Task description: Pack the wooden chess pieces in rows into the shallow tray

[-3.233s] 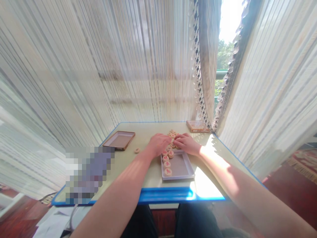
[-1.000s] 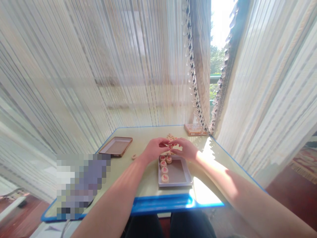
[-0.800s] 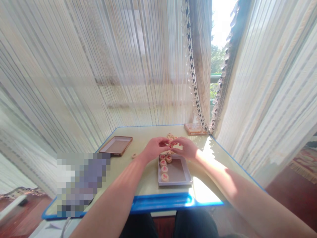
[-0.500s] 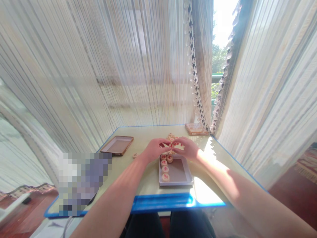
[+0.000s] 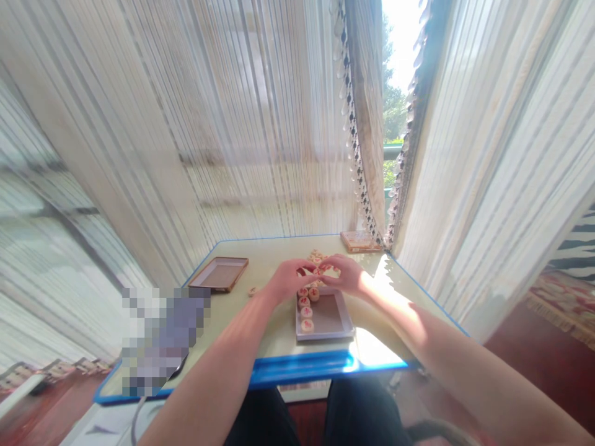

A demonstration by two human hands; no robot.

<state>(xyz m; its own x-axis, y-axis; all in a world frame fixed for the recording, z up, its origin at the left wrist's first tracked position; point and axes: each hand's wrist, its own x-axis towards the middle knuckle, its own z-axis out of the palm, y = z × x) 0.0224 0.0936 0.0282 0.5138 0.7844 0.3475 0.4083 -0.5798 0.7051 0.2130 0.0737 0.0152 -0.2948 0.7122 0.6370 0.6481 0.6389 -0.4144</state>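
Observation:
Over the far edge of a shallow grey box tray (image 5: 332, 313), my left hand (image 5: 289, 279) and my right hand (image 5: 343, 274) meet fingertip to fingertip. Their curled fingers close on a round Chinese chess piece (image 5: 318, 272) with a red character, partly covered by the fingertips. Inside the tray, several pieces with red characters stand in a column along the left wall, among them a front piece (image 5: 307, 325). Another piece (image 5: 314, 294) sits beside the top of that column. Just beyond my hands lies a heap of loose pieces (image 5: 316, 255), partly hidden.
A brown-rimmed box lid (image 5: 220, 274) lies at the table's back left. One loose piece (image 5: 252, 292) rests by my left forearm. A flat wooden box (image 5: 360, 241) is at the back right. A pixelated object (image 5: 170, 341) covers the left front. Curtains hang behind the blue-edged table (image 5: 274, 248).
The whole view has shifted slightly. My hands stay together over the tray's far edge, their fingertips drawn a little closer around the piece. The pieces in the tray keep their arrangement.

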